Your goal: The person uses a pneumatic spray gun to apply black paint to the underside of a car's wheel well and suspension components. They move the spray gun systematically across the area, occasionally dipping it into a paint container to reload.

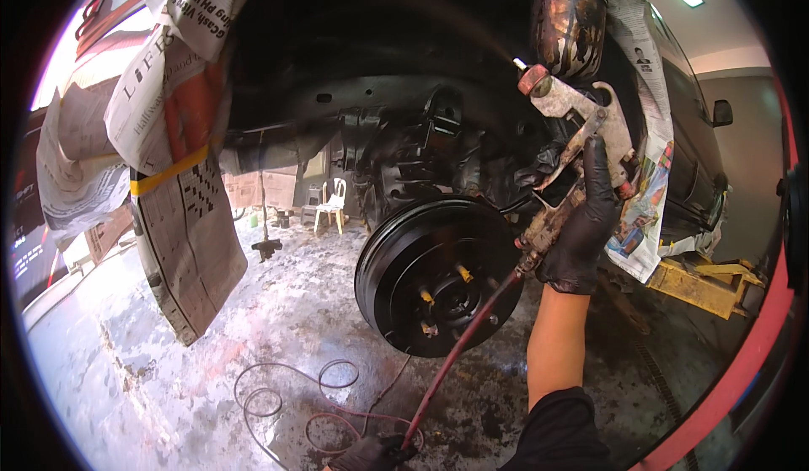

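My right hand (588, 233), in a black glove, is closed round the handle of a paint-smeared spray gun (581, 107), its fingers at the trigger. A stained metal cup (568, 24) sits on top of the gun. A faint mist leaves the nozzle, which points up and left into the dark wheel well (362, 29). From the handle's base a red air hose (462, 343) runs down to my left hand (372, 454). That gloved hand closes on the hose at the lower edge, partly cut off. Below and left of the gun is a black brake drum (421, 260) with yellow-covered studs.
Taped newspaper (190, 252) hangs at the left, and more newspaper (649, 193) covers the body panel at the right. A yellow lift arm (699, 286) stands out below that panel. Loops of hose (337, 376) lie on the stained floor; a white chair (332, 204) stands farther back.
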Action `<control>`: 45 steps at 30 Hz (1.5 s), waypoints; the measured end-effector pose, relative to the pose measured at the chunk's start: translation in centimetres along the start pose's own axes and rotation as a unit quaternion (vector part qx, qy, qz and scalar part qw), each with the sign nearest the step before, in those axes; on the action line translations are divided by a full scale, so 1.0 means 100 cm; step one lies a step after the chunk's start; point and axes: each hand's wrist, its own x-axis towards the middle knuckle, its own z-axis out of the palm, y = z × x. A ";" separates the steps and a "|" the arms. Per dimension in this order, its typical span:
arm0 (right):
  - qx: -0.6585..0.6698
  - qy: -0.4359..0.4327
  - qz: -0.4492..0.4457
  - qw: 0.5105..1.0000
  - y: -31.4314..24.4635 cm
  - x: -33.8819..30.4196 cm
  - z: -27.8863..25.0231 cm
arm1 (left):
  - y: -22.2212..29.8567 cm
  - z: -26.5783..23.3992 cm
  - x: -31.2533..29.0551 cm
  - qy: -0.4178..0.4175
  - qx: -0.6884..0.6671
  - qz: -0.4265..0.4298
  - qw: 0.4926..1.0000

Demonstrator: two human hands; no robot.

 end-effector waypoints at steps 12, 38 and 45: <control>-0.004 -0.034 0.154 0.987 0.005 -0.067 -0.052 | -0.048 0.018 -0.015 0.015 0.062 -0.022 0.998; 0.169 0.006 0.166 0.972 -0.032 -0.111 -0.266 | -0.003 0.051 0.079 -0.217 0.085 -0.016 0.972; 0.011 -0.095 0.266 0.959 -0.047 -0.173 -0.345 | 0.210 -0.021 0.133 0.054 -0.186 0.206 0.959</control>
